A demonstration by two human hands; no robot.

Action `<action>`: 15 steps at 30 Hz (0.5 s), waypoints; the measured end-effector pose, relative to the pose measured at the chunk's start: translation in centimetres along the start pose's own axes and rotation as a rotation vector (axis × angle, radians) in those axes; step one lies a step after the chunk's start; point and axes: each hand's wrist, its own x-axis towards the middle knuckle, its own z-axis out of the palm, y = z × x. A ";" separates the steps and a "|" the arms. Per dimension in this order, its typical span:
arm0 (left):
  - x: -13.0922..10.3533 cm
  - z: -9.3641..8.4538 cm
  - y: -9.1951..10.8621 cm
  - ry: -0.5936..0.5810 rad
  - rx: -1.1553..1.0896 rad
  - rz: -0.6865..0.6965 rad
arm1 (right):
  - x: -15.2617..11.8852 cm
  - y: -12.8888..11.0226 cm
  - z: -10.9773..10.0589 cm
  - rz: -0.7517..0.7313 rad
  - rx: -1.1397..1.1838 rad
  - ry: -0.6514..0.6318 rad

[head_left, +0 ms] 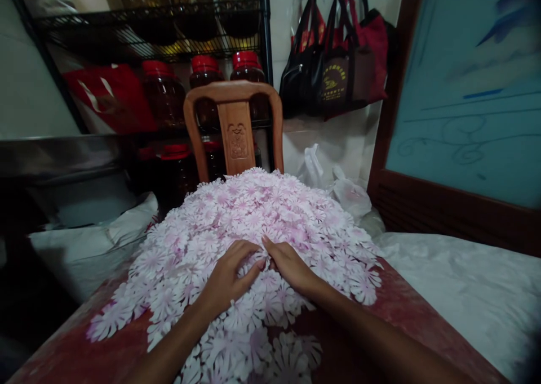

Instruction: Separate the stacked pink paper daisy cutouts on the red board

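A large heap of white and pale pink artificial flower petals [253,204], cut as frilled rounds, spreads over the dark red table [426,327]. My left hand [232,271] is low over the middle of the heap, thumb and fingers curved round a white petal piece [256,258]. Opposite it, my right hand [289,264] has its fingers drawn together at the same piece. The two hands' fingertips nearly meet there. Where the right fingertips grip is partly hidden, and the piece blends with those underneath.
Behind the heap stands a carved wooden chair [234,91]. A black wire shelf [152,18] holds red-lidded jars [205,71] and a red bag [112,97]. Handbags [333,68] hang on the wall. White sacks flank the table, one at right [469,282], another at left [93,237].
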 end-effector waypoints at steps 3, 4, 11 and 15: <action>0.2 0.1 -0.2 -0.002 0.006 -0.043 | 0.3 0.1 0.1 0.005 0.004 -0.019; 0.2 0.1 -0.2 -0.002 0.004 -0.056 | 0.4 0.2 0.1 0.008 -0.004 -0.018; 0.0 0.3 -0.3 0.015 -0.026 -0.074 | 0.7 0.4 0.4 0.007 -0.036 -0.004; -0.1 0.4 -0.5 0.019 0.006 -0.039 | 1.3 0.2 0.4 0.039 -0.008 -0.070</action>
